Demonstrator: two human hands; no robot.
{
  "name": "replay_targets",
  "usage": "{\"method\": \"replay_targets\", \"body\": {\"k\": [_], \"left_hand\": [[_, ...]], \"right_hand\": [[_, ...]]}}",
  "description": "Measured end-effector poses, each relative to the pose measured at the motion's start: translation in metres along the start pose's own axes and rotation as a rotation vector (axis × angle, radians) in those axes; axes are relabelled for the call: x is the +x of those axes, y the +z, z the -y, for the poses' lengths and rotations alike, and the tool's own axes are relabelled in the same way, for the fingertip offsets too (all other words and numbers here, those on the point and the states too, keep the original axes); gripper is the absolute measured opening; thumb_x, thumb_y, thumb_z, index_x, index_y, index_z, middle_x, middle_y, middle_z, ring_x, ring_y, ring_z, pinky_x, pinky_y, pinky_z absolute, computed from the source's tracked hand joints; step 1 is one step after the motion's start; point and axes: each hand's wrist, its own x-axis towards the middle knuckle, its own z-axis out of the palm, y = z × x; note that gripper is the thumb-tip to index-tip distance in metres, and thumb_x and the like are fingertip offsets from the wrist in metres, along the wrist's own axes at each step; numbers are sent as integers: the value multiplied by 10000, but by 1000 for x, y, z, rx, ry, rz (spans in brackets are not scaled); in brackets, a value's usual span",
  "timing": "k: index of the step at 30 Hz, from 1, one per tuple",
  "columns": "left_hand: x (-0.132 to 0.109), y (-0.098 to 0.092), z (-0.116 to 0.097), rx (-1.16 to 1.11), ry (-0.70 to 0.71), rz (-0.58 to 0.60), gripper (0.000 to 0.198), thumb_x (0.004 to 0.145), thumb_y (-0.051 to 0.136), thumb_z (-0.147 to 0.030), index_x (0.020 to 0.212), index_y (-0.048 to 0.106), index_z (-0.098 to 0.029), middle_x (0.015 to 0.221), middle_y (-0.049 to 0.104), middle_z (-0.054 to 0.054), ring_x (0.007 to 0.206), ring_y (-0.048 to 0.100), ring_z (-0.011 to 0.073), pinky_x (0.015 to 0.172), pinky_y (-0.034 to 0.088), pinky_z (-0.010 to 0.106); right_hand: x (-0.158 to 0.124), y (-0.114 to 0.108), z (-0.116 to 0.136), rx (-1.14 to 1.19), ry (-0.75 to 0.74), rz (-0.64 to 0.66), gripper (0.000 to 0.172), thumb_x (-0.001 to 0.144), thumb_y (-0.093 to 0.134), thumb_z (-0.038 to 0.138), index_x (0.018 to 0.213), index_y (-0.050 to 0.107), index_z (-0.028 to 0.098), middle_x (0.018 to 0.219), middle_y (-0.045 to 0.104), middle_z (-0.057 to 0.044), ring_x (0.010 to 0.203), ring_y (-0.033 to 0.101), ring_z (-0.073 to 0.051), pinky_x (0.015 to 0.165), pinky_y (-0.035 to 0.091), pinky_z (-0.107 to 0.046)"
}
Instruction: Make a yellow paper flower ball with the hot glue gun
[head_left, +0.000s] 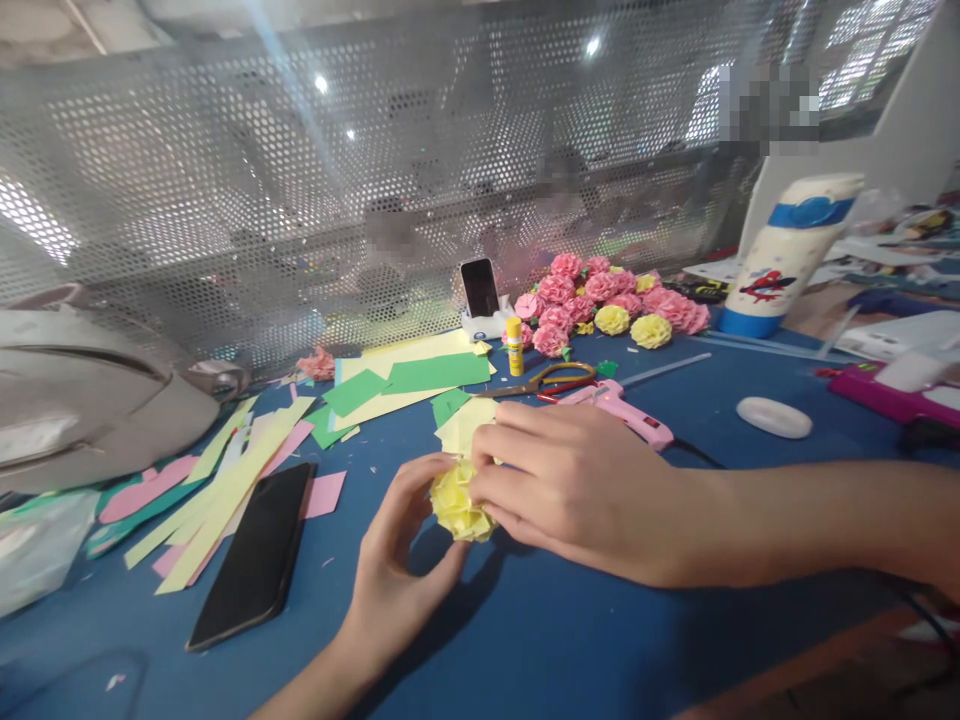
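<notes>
Yellow paper flower [459,505] sits just above the blue table [570,640], pinched between left hand [397,560] and right hand [577,490]; right fingers cover its far side, probably gripping petals there.

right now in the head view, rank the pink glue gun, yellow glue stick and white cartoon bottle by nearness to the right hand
1. pink glue gun, just behind the right hand holding the yellow paper flower
2. yellow glue stick, farther back
3. white cartoon bottle, far back right
</notes>
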Motion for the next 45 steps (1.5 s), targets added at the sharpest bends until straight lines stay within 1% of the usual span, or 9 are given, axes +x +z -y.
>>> {"method": "replay_targets", "body": {"k": [10, 18, 21, 25, 27, 32, 37, 41, 45], "left_hand": [[0, 0, 2, 4, -3, -7, 525, 842, 636, -62, 1286, 521, -316, 1261, 536, 44, 1203, 540, 194, 1037, 485, 294], [-1, 0, 2, 10, -2, -6, 532, 836, 641, -61, 1283, 528, -326, 1261, 533, 35, 1210, 535, 194, 1040, 480, 286], [-1, 0, 2, 8, -5, -7, 537, 835, 646, -65, 1285, 526, -331, 1268, 533, 32, 1212, 533, 191, 1038, 479, 279], [-2, -1, 2, -1, -23, -12, 531, 838, 646, -70, 1285, 521, -328, 1267, 542, 33, 1199, 542, 185, 1035, 480, 275], [-2, -1, 2, -3, -28, -9, 532, 840, 648, -75, 1289, 518, -328, 1265, 545, 34, 1194, 545, 181, 1030, 482, 269], [-1, -2, 1, -16, -18, -13, 510, 850, 646, -92, 1294, 520, -308, 1270, 547, 52, 1195, 551, 193, 1026, 491, 281], [-1, -2, 1, -44, -29, -24, 502, 854, 654, -109, 1296, 516, -305, 1287, 537, 55, 1203, 551, 190, 1019, 496, 270], [-3, -1, 1, -75, -32, -34, 502, 857, 657, -116, 1297, 515, -312, 1292, 537, 46, 1222, 539, 175, 1045, 467, 256], [-3, -2, 1, -113, -46, -28, 501, 852, 678, -143, 1297, 513, -303, 1268, 559, 46, 1182, 573, 168, 1008, 488, 239]], "right_hand": [[-2, 12, 2, -36, 19, -49, 40, 893, 560, 131, 879, 597, 141, 931, 572, -44, 870, 472, -202, 689, 372, -331], [-1, 16, 4, -45, 40, -159, 61, 863, 589, 109, 815, 576, 147, 852, 551, -27, 799, 449, -185, 617, 325, -326], [0, 16, 3, -48, 39, -151, 64, 878, 581, 120, 821, 578, 146, 856, 555, -29, 802, 456, -187, 620, 332, -326], [-1, 12, 2, -44, 26, -81, 9, 883, 590, 133, 883, 591, 142, 928, 577, -38, 860, 475, -200, 673, 370, -329], [-1, 9, 2, -35, 27, -59, 28, 896, 576, 126, 909, 593, 144, 940, 582, -38, 870, 479, -199, 690, 382, -327], [0, -1, 2, -51, 37, -59, 52, 922, 553, 139, 906, 598, 160, 923, 587, -32, 844, 479, -195, 666, 373, -326], [-2, -10, -2, -77, 35, -58, 23, 899, 596, 149, 890, 612, 164, 933, 590, -34, 854, 473, -200, 659, 359, -322], [-3, -18, -9, -40, 75, -97, 84, 918, 567, 131, 869, 632, 152, 928, 591, -44, 854, 474, -189, 670, 363, -308], [0, -22, -16, 68, -13, -80, 152, 965, 534, 184, 883, 660, 162, 919, 595, -34, 837, 472, -171, 681, 368, -293]]}}
